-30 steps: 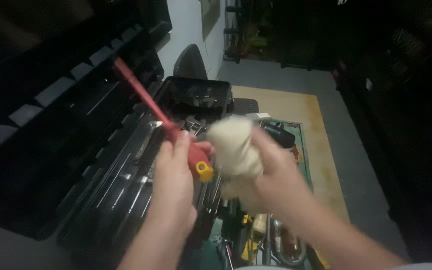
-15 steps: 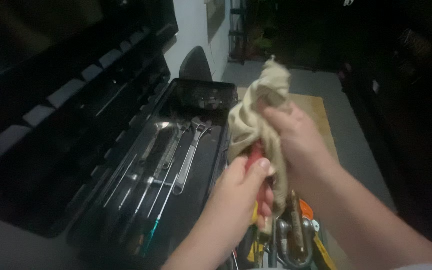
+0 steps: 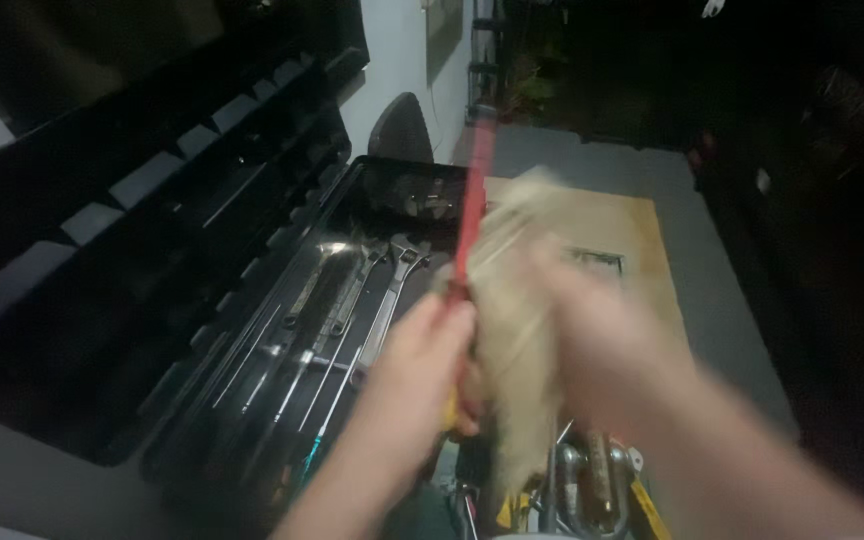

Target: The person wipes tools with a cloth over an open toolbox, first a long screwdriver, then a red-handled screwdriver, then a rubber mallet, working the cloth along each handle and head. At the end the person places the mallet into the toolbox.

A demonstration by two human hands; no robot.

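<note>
My left hand [image 3: 420, 365] grips the handle of a red screwdriver [image 3: 473, 190] whose shaft points up and away from me. Beside it, my right hand [image 3: 592, 340] is blurred and holds a cream rag [image 3: 520, 330] pressed against the screwdriver near its handle. Both hands hover over the right side of an open black toolbox [image 3: 252, 300].
The toolbox tray holds an adjustable wrench [image 3: 387, 300], spanners and several thin screwdrivers. Its raised lid [image 3: 142, 170] stands at the left. Metal shackles [image 3: 592, 480] and yellow-handled tools lie below my hands. A tan mat [image 3: 612, 230] covers the grey floor ahead.
The screwdriver swung from leaning left to nearly upright. The rag, bunched beside the handle, then wrapped over the shaft, has slid down toward the handle, baring the red shaft.
</note>
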